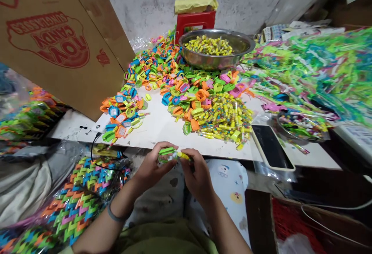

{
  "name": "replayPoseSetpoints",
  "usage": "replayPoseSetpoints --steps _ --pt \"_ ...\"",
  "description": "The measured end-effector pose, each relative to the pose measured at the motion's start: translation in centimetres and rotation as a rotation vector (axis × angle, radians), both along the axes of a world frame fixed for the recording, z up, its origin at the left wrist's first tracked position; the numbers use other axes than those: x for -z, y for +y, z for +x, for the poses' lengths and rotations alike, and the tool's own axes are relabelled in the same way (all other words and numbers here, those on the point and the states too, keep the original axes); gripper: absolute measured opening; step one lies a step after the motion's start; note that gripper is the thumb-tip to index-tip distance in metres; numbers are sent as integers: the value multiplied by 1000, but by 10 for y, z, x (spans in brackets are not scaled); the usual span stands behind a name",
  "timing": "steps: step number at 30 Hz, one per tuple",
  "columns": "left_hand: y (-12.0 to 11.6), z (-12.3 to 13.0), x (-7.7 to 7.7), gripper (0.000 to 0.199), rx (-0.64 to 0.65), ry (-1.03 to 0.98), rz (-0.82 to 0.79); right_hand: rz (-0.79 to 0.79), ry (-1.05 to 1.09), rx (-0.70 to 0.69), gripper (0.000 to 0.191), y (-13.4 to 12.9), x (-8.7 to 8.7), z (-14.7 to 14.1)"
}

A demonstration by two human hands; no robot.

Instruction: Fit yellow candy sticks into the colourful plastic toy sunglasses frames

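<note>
Assembly step, I judge: my left hand [157,163] pinches a green plastic piece [166,151], my right hand [198,167] a yellow tube [183,155], ends close together by the near edge of the white table [157,128]. Next move probably calls for lining both up squarely, grips firm

Held green piece [167,150]: plastic, smooth, semi-gloss. Held yellow tube [183,155]: plastic, shiny. Bowl [215,63]: metal, polished, reflective. Stool [180,29]: red plastic, smooth, some sheen. Box [72,83]: brown cardboard, matt, printed. Wall [139,6]: matt, rough, blotchy. Tabletop [154,124]: smooth, low sheen, marked; material unclear. Phone [272,146]: dark glossy screen, pale matt-looking case. Trousers [215,188]: printed cloth, matt. Bag at lower left [72,203]: clear film, crinkled, glossy.
</note>
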State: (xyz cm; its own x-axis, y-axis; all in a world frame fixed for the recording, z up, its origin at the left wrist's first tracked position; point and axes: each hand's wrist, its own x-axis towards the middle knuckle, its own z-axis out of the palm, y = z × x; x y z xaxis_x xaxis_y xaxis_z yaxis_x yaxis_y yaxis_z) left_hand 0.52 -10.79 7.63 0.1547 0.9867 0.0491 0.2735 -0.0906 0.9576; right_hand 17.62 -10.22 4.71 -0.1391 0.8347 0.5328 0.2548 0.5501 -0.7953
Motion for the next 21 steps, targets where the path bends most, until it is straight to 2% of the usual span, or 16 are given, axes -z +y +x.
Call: replayPoseSetpoints --steps 4,7,10,14,18,20,21 --pt "0 -2 -4 36 -8 101 38 42 -13 10 13 1 -1 0" --pt "-1 -2 -6 36 -18 127 9 69 -101 -26 11 3 -3 2" --pt "-1 -4 -4 44 -48 160 -81 101 -322 -35 6 3 -1 3" --pt "-2 -7 5 51 14 143 -226 144 -640 44 11 -3 6 0" --pt "2 -13 12 52 35 141 -358 72 -706 -37 10 1 9 -4" --pt "9 -23 8 51 -3 247 -321 18 -743 -30 12 12 9 1" --pt "15 -31 4 50 -45 325 -268 -12 -773 21 18 19 10 6"
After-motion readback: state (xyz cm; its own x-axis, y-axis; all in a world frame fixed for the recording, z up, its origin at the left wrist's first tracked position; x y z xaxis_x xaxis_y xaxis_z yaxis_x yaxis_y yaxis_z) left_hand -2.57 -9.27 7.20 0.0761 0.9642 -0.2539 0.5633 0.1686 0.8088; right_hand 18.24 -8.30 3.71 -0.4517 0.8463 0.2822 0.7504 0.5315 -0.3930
